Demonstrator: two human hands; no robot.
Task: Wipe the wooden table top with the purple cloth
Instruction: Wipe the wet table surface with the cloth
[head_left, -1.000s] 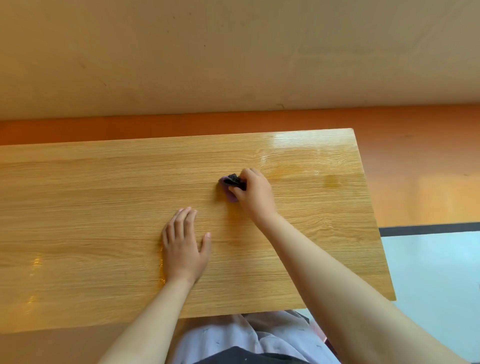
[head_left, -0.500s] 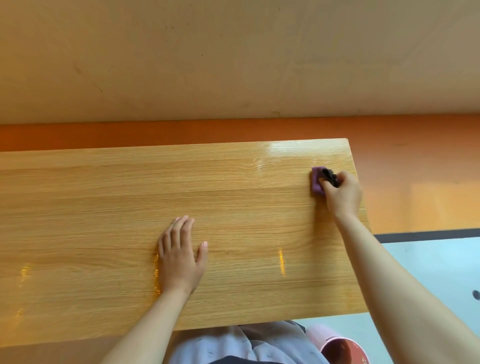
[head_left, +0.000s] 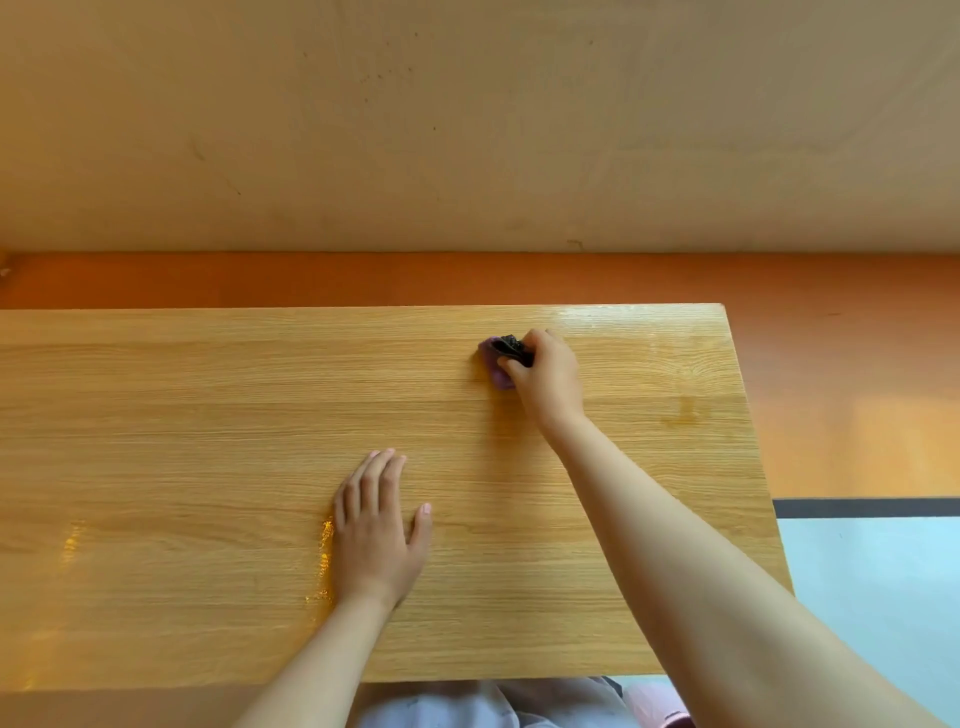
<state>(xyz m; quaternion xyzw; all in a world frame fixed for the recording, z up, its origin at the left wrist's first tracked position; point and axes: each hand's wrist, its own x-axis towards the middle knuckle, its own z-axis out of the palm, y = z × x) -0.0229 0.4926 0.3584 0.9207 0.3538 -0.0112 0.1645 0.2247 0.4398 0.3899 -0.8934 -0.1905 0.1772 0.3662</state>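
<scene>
Cloth, purple, crumpled, dark-patched, pinched by right-hand fingers; left fingers flat together.

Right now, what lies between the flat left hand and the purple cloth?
Nothing but bare wooden table top, in the head view, between left hand and purple cloth.

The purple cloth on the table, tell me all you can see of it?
The purple cloth is a small, soft wad, light purple with a darker, almost black crumpled part on top. It is bunched up, not spread flat. The right hand grips it from the right and presses it down on the wooden table top, in the far right part. Only its left side shows; the rest is hidden under the fingers. The left hand does not touch it.
</scene>
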